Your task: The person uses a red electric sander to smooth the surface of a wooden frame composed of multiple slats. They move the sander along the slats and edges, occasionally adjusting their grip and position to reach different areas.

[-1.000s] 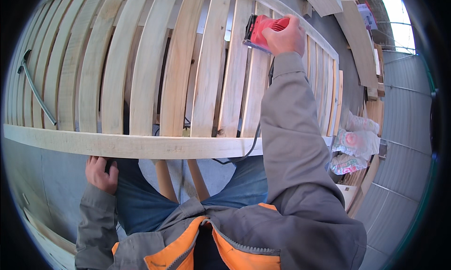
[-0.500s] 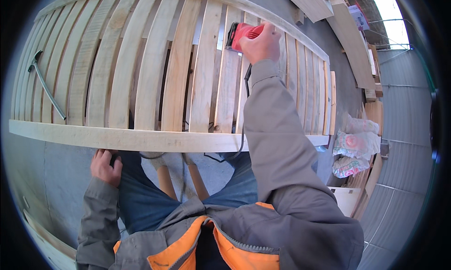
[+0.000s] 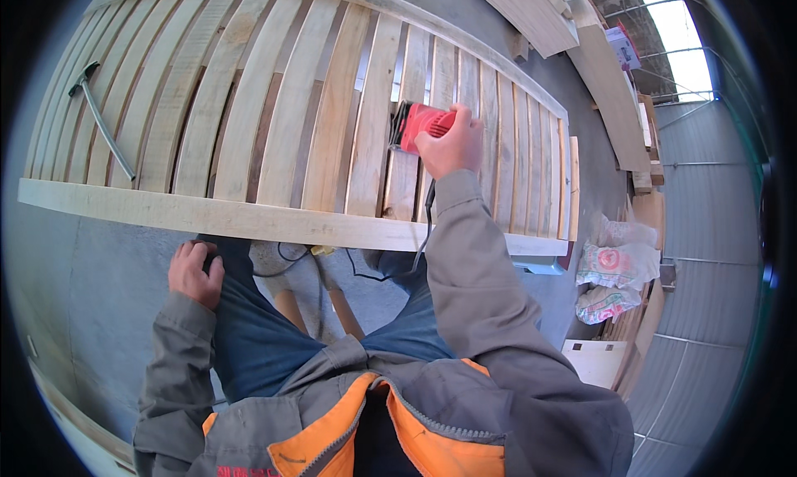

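A red electric sander [image 3: 422,129] with a black front rests on the pale slats of a wooden slatted frame [image 3: 207,218]. My right hand [image 3: 452,145] is wrapped round its body from the right, and a black cord [image 3: 428,207] trails from it toward me over the frame's near rail. Below that rail, my left hand [image 3: 197,275] rests by my left knee, its fingers loosely bent and the thumb apart, with nothing seen in it. At the left end, a hammer [image 3: 106,128] with a dark head and metal handle lies across the slats.
Wooden boards [image 3: 610,103] lie beyond the frame on the right. White bags with pink print [image 3: 616,265] sit by more timber along the grey corrugated wall [image 3: 710,228]. The cord runs below the near rail between my legs.
My right hand has drawn the sander along the slats toward me, nearer the front rail. The view has shifted a little; my left hand still rests by the knee.
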{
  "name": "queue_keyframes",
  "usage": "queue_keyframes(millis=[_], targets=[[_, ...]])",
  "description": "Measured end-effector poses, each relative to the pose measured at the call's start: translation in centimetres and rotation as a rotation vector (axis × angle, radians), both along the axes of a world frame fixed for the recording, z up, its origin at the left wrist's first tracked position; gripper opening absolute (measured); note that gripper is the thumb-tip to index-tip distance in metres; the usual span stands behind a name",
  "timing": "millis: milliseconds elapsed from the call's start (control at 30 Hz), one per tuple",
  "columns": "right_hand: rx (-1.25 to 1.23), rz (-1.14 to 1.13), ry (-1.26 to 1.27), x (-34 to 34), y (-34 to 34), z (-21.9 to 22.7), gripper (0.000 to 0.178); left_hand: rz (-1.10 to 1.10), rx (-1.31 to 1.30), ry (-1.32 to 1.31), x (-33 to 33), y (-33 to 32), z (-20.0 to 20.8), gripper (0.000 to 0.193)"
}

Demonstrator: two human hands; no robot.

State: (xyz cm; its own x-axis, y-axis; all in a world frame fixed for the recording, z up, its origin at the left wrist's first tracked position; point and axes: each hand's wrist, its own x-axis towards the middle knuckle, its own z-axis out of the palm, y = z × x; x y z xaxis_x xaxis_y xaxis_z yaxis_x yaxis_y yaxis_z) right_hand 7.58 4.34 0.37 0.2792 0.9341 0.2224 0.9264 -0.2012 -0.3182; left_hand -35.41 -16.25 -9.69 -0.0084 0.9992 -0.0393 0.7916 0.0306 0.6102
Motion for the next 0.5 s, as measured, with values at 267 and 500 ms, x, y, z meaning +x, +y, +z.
queue_keyframes(millis=[267,500], targets=[[-0.024,0.036,0.048,-1.1,-6.4,-0.1,0.068,-0.014,0.021,0.015,-0.4,-0.3,-0.4,0.021],[0.014,-0.005,0.017,0.1,-6.5,-0.7,0.066,-0.002,0.027,-0.017,-0.3,-0.3,-0.4,0.021]])
